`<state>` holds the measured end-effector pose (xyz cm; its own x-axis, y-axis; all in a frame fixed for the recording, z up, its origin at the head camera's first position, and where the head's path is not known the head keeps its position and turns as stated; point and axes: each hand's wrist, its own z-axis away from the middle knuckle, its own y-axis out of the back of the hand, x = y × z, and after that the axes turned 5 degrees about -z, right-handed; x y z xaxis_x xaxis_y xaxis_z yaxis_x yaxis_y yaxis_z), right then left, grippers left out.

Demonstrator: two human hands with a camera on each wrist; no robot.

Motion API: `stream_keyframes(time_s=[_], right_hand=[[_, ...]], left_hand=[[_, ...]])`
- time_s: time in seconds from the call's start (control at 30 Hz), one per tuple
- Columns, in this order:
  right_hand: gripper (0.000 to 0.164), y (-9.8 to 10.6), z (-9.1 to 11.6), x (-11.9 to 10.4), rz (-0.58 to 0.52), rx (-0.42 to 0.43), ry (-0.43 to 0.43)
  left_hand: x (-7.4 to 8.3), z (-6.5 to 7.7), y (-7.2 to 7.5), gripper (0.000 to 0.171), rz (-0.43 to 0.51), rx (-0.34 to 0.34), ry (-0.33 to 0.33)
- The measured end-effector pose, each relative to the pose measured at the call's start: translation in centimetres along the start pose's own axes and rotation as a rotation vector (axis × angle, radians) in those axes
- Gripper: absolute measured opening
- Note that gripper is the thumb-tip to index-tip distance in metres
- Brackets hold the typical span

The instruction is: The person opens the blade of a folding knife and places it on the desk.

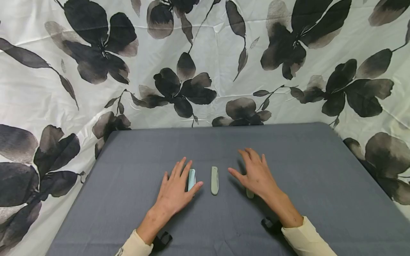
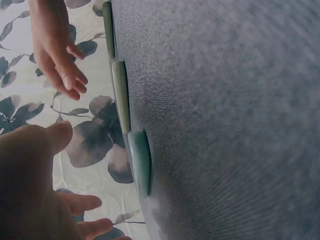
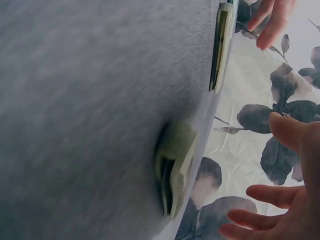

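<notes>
At lower centre, left hand [image 1: 174,192] and right hand [image 1: 258,177] are empty, fingers apart; best pinch the light-blue folding knife [image 1: 191,179] sidewise.

One folding knife [image 1: 192,179] is light blue, two knives [image 1: 214,181] [image 1: 250,193] sage green, the tabletop [image 1: 224,149] grey, the backdrop [image 1: 221,64] black-flowered white.

Three folded knives in a row across the counter [image 1: 153,145], hands above the outer two.
The left knife [image 1: 192,179] lies partly beneath the left hand [image 1: 174,193]; the middle knife [image 1: 214,180] lies between the hands; the right knife [image 1: 250,193], slightly nearer, lies mostly beneath the right hand [image 1: 257,177]. A cloth [image 1: 221,81] stands beyond the counter's far edge and past its left and right sides.
</notes>
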<state>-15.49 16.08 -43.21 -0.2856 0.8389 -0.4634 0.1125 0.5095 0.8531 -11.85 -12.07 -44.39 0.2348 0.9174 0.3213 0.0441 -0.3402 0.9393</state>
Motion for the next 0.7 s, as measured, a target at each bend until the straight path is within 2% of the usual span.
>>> stream_keyframes(time_s=[0.27, 0.47, 0.7], right_hand=[[0.059, -0.4, -1.0, -1.2, -0.122, -0.035, 0.022], [0.050, -0.9, -1.8, -2.0, -0.161, -0.060, 0.019], [0.045, -1.6, -2.7, -2.7, -0.183, -0.079, 0.032]], left_hand=[[0.1, -0.1, 0.0, 0.075, 0.036, 0.013, 0.028], [0.3, 0.0, -0.2, 0.070, 0.058, 0.028, 0.065], [0.5, 0.0, -0.4, 0.062, 0.014, 0.066, 0.050]])
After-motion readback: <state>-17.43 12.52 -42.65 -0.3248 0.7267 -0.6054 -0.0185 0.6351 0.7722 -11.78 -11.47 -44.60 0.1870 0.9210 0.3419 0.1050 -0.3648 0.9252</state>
